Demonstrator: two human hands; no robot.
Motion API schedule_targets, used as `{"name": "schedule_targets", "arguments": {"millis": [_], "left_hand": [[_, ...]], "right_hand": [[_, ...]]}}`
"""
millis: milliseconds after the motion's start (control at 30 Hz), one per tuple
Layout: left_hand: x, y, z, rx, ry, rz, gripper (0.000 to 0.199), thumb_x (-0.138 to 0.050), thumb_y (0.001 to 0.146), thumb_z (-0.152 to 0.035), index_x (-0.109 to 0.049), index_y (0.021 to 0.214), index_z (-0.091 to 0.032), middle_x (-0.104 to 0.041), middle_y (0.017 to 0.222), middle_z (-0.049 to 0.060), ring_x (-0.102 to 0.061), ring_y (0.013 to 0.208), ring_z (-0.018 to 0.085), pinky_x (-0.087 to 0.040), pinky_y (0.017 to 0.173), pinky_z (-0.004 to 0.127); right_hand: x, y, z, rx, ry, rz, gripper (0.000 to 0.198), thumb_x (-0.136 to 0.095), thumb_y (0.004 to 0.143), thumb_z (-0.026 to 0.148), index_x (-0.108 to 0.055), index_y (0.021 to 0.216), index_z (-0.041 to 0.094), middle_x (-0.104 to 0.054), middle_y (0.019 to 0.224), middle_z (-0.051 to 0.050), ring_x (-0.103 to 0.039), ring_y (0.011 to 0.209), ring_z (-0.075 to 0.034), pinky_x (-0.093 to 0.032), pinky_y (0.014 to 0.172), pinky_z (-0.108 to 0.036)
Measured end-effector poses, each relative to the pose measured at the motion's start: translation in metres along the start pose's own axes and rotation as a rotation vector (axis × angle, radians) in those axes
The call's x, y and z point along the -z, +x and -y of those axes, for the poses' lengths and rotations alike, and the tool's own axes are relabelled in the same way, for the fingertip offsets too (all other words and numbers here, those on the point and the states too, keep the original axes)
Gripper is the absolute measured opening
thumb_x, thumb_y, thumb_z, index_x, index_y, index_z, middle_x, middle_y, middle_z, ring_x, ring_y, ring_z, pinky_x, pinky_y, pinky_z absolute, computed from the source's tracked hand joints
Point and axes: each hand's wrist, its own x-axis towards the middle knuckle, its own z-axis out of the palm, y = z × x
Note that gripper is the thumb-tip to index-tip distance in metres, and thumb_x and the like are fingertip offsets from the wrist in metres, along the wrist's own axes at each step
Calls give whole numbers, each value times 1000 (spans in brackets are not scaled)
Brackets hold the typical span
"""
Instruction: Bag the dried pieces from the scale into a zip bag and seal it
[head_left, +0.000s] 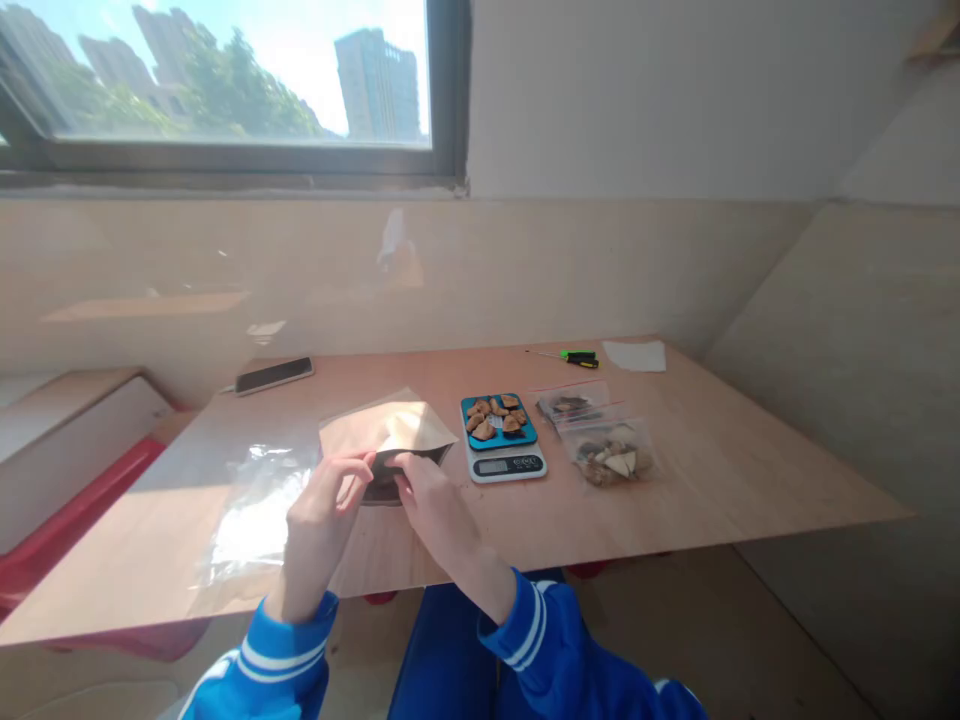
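Both left hand and right hand pinch the mouth of a pouch, left of the worktop's middle. Plastic lies left of it; right, a scale bearing pieces, then bags. Far left, a phone; far right, tools.

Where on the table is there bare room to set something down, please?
Bare table lies right of the filled bags, and along the back between phone and tools. It's crowded in the middle: left hand, right hand, brown bag and scale.
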Motion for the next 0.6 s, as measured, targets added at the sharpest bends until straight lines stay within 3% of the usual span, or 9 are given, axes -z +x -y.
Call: {"name": "schedule_targets", "arguments": {"millis": [200, 467, 600], "left_hand": [[-1, 4, 2, -10, -6, -21, 16, -56, 83, -3, -53, 85, -19, -69, 94, 4, -68, 96, 16, -53, 79, 22], [1, 3, 8, 3, 3, -46, 12, -56, 84, -7, -54, 83, -19, -69, 90, 3, -69, 93, 16, -55, 77, 22], [6, -1, 13, 31, 24, -39, 9, -55, 86, -10, -55, 84, -19, -69, 91, 3, -69, 94, 17, -56, 72, 22]], "right_hand": [[25, -7, -4, -2, 254, -275, 17, -54, 89, 17, -69, 97, 19, -74, 99, -5, -69, 93, -18, -55, 85, -29], [56, -14, -18, -214, 581, -314, 16, -64, 83, 30, -71, 93, 21, -74, 95, -4, -70, 89, -18, -57, 82, -30], [79, -11, -52, -279, 546, -424, 22, -65, 81, 35, -71, 94, 19, -74, 94, -7, -70, 85, -20, -56, 81, -33]]}}
